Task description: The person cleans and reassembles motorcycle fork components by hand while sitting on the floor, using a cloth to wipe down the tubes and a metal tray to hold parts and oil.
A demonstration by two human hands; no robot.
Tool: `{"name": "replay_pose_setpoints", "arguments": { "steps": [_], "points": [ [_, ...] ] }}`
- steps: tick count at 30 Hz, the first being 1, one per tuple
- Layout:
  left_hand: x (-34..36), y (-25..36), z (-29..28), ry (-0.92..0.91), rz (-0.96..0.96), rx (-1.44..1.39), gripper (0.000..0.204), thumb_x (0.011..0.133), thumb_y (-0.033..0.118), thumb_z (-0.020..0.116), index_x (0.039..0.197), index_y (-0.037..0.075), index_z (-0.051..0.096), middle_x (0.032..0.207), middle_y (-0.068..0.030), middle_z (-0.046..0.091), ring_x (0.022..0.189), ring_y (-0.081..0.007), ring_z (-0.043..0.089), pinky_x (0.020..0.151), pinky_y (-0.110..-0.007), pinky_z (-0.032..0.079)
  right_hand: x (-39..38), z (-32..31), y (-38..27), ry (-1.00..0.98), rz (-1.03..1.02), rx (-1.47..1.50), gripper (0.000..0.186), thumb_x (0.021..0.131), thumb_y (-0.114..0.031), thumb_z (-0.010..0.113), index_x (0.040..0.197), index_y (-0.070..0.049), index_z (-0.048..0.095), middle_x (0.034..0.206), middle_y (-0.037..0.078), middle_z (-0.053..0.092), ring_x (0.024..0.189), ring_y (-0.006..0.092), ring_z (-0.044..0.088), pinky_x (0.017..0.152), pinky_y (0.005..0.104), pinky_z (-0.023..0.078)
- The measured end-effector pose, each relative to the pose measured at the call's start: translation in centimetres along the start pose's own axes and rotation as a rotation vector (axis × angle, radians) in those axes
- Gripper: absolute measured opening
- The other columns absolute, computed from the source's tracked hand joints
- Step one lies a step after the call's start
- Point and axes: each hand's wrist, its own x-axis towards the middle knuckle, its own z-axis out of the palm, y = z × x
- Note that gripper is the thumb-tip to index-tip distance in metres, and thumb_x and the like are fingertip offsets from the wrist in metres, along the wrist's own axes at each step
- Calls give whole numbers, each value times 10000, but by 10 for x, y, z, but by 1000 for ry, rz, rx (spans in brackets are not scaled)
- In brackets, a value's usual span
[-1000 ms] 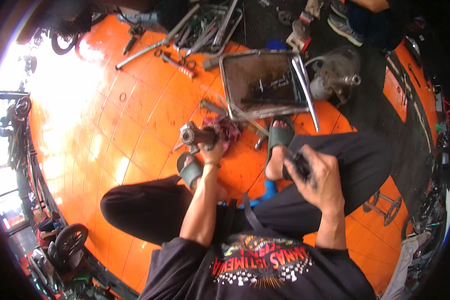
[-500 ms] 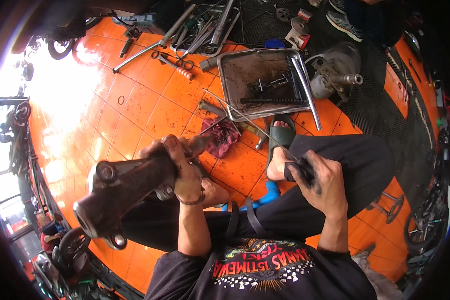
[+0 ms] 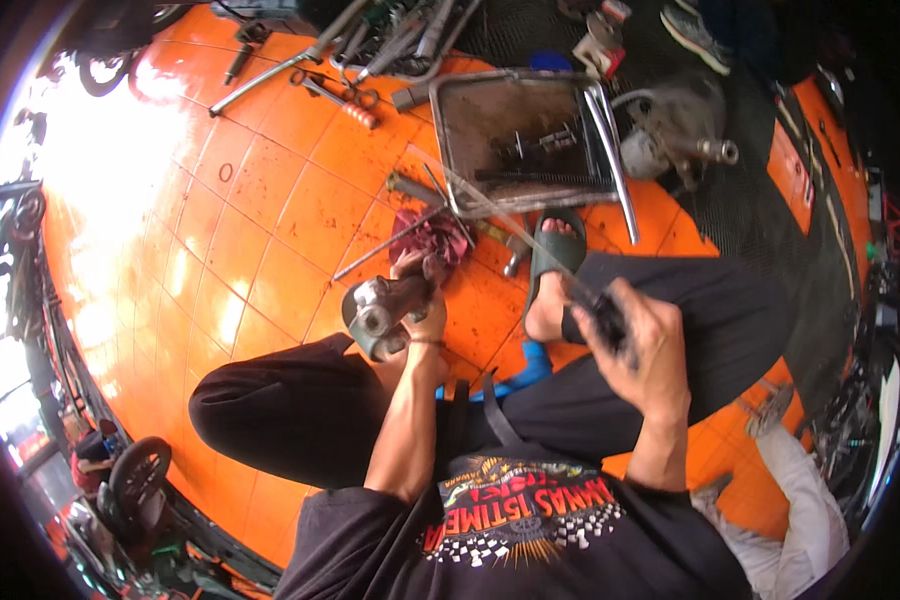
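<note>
My left hand [image 3: 427, 318] is closed around a dirty metal motorcycle fork tube [image 3: 375, 318], whose lugged end points up toward me. It hangs over the floor near my left foot. My right hand [image 3: 647, 345], blackened at the fingers, grips a long thin metal rod [image 3: 542, 243] by a dark end that is blurred. The rod slants up and left, its far part passing the near edge of a metal tray [image 3: 490, 212]. Beyond my left hand lies a dark red rag [image 3: 420, 238], with a T-shaped metal tool [image 3: 390, 243] across it.
Dark parts and a shiny tube [image 3: 615, 170] lie on the tray. A grimy metal assembly [image 3: 670, 140] stands right of it. Spring-like pieces [image 3: 355, 112] and a tool tray [image 3: 390, 70] are farther off. Another person's shoe [image 3: 695, 38] and someone's pale trouser leg [image 3: 805, 490] show at right.
The fork tube has swung away from me and to the right in my left hand, now end-on. My right hand has stayed nearly in place with the rod. A pale trouser leg has appeared at lower right.
</note>
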Motion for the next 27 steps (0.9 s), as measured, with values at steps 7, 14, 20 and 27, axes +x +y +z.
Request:
{"name": "replay_pose_setpoints", "arguments": {
  "steps": [7, 14, 20, 27],
  "points": [
    [30, 72, -11, 209, 190, -136, 182, 985, 139, 605, 1122, 75, 504, 878, -59, 596, 839, -160, 618, 791, -344, 531, -3, -5, 7, -9, -15, 45, 281, 859, -187, 734, 772, -12, 532, 641, 142, 587, 575, 333, 633, 520, 406, 484],
    [33, 214, -44, 369, 192, -494, 163, 929, 104, 672, 988, 76, 522, 727, -49, 567, 657, -162, 573, 704, -364, 524, -13, -3, 23, 33, 29, 8, 282, 849, -181, 741, 794, 14, 546, 669, 158, 606, 586, 342, 635, 517, 405, 474],
    [23, -9, 1, 132, 28, -84, 187, 898, 91, 708, 1004, 48, 561, 861, -75, 619, 768, -152, 607, 736, -310, 525, -8, -4, -3, 16, -43, 64, 254, 853, -194, 746, 855, 3, 585, 672, 137, 624, 602, 325, 658, 531, 396, 500],
    [31, 140, -12, 82, -87, -326, 150, 928, 119, 691, 926, 65, 551, 751, -65, 624, 622, -118, 601, 581, -282, 521, -16, -12, 7, 59, -50, 97, 229, 853, -174, 742, 861, -4, 589, 680, 133, 627, 585, 306, 653, 525, 378, 499]
  ]
}}
